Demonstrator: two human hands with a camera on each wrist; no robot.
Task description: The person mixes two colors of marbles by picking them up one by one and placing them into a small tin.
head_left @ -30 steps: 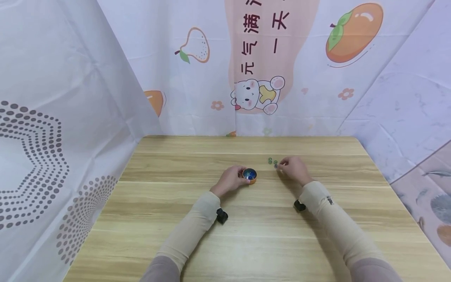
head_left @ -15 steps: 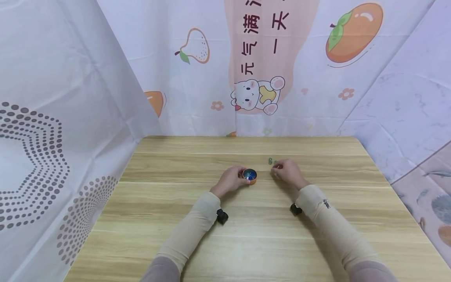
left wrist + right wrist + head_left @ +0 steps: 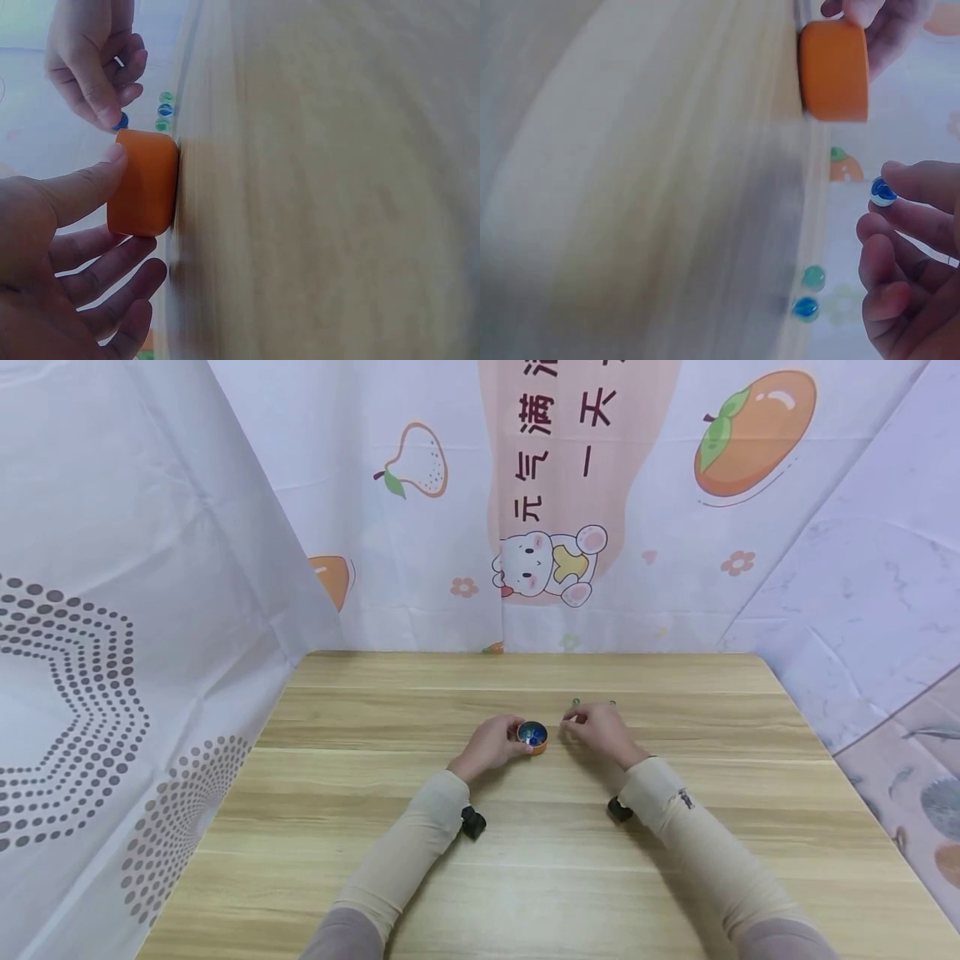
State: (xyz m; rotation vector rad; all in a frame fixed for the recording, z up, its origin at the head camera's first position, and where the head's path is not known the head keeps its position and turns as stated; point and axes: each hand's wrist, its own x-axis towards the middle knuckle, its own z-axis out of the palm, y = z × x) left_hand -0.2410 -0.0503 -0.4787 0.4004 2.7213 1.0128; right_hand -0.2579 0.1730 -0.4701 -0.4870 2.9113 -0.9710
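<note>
My left hand [image 3: 489,748] grips a small round orange container [image 3: 540,748] between thumb and fingers, with the container upright on the table. Blue glass marbles [image 3: 533,737] lie inside it. To its right, my right hand [image 3: 600,732] pinches a blue and white marble [image 3: 883,192] between thumb and index finger, apart from the container in the right wrist view. The left wrist view has this marble just past the container's rim. Behind the right hand lie a green marble [image 3: 163,124], a blue marble [image 3: 165,109] and another green marble [image 3: 166,97].
The wooden table [image 3: 480,877] runs back to a printed curtain [image 3: 420,543]. More hanging cloth [image 3: 150,568] borders the left side. A small black camera [image 3: 472,822] is strapped at the left wrist and another [image 3: 619,809] at the right.
My right hand has picked up a marble from beside the green ones and moved left with it toward the container. The left hand and container have stayed in place.
</note>
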